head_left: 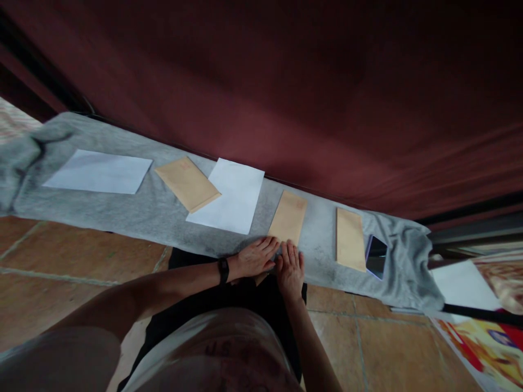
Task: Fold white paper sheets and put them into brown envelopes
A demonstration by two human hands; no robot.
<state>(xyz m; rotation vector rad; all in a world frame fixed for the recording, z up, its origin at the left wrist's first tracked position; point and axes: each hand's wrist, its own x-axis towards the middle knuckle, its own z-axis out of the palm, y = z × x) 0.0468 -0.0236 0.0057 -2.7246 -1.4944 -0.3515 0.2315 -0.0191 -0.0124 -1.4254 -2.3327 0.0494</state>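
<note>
A tan envelope (288,216) lies on the grey cloth (159,215) in front of me. My left hand (256,257), with a black band on the wrist, rests flat at the envelope's near edge, fingers stretched out. Beside it my right hand (290,270) presses flat on the same edge, its fingers extended. The two hands nearly touch. Left of them lies a white sheet (239,198), partly covered by a second tan envelope (188,182). A third tan envelope (350,239) lies to the right.
Another white sheet (100,171) is at the far left of the cloth. A phone (376,256) sits by the right-hand envelope. Behind the cloth hangs a dark red curtain (245,109). A printed colourful bag (486,348) and white paper (466,286) are at the lower right.
</note>
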